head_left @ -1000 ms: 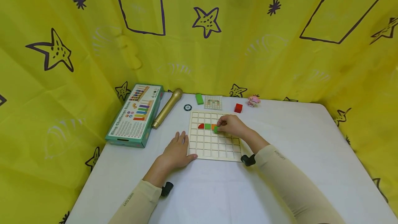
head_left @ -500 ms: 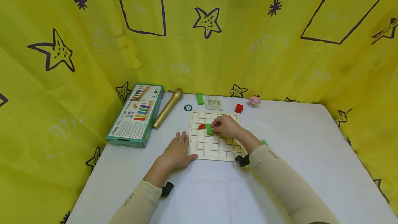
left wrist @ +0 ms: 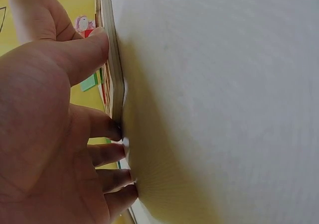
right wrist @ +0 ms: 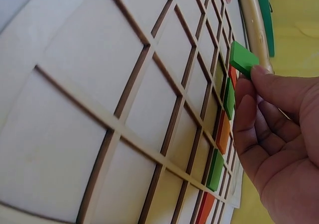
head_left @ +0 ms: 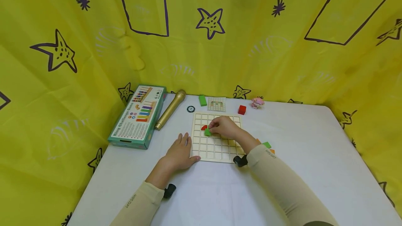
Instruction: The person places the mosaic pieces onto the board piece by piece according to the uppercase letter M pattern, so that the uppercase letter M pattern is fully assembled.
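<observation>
A wooden grid board (head_left: 208,156) lies flat on the table. My right hand (head_left: 226,128) pinches a green square tile (right wrist: 242,58) between thumb and fingers, raised above the board's left part. Under it runs a row of set tiles: a red one (head_left: 203,127) with a rounded edge, a green tile (right wrist: 229,98), an orange tile (right wrist: 223,131), another green tile and a red one at the other end. In the head view the right hand hides most of this row. My left hand (head_left: 179,153) lies with fingers extended at the board's left edge, its thumb touching the near corner.
Behind the board lie a pattern card (head_left: 216,104), a green block (head_left: 202,100), a red block (head_left: 242,110), a round chip (head_left: 191,109) and a pink figurine (head_left: 258,103). A gold microphone (head_left: 170,110) and game box (head_left: 137,118) stand left. Loose green (head_left: 266,144) and orange pieces lie right.
My right hand has moved left over the row, carrying the green tile towards the red end. Loose green and orange pieces have come out from behind the right forearm. My left hand stays put.
</observation>
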`<state>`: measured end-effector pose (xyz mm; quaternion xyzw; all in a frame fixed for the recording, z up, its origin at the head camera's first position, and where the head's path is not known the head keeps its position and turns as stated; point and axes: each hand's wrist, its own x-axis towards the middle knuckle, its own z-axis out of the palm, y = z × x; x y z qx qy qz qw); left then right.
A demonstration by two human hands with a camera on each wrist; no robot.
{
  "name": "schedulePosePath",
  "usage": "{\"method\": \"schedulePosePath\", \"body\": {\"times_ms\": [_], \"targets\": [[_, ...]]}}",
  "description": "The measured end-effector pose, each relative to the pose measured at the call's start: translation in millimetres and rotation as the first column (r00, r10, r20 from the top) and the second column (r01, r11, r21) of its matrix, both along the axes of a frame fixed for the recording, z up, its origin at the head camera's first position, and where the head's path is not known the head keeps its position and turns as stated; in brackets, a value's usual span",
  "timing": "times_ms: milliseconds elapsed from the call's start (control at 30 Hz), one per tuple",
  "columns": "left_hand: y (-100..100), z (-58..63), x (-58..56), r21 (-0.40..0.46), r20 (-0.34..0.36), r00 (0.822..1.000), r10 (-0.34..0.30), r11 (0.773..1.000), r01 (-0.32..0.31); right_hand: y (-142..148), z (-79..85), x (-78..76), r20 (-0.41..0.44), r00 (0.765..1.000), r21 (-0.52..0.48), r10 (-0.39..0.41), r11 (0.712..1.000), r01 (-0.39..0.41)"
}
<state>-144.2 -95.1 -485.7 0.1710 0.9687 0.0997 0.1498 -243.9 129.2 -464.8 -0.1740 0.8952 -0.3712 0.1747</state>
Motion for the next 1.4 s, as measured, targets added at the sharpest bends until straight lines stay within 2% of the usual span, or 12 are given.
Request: {"method": "schedulePosePath", "body": {"times_ms": [433, 667, 933, 1400], "targets": [[1, 1.5, 1.4, 0.017, -0.002, 1.000, 0.004, 1.000, -0.004, -11, -5.1, -3.9, 0.014, 1.000, -0.002, 0.026, 1.000, -0.026], [1, 0.7, 2.3, 0.011, 0.002, 1.000, 0.003, 1.000, -0.003, -15, -9.7, -3.5, -0.007, 0.999, 0.029, 0.042, 0.999, -0.042], [1, 2.0, 1.3, 0.009, 0.006, 1.000, 0.003, 1.000, -0.003, -22, -7.6, -2.4, -0.035, 0.998, 0.086, 0.050, 0.995, -0.047], [1, 1.5, 0.8, 0.007, 0.002, 1.000, 0.005, 1.000, -0.005, -31, -7.3, 1.8, -0.072, 0.997, 0.172, 0.020, 0.985, -0.007]]}}
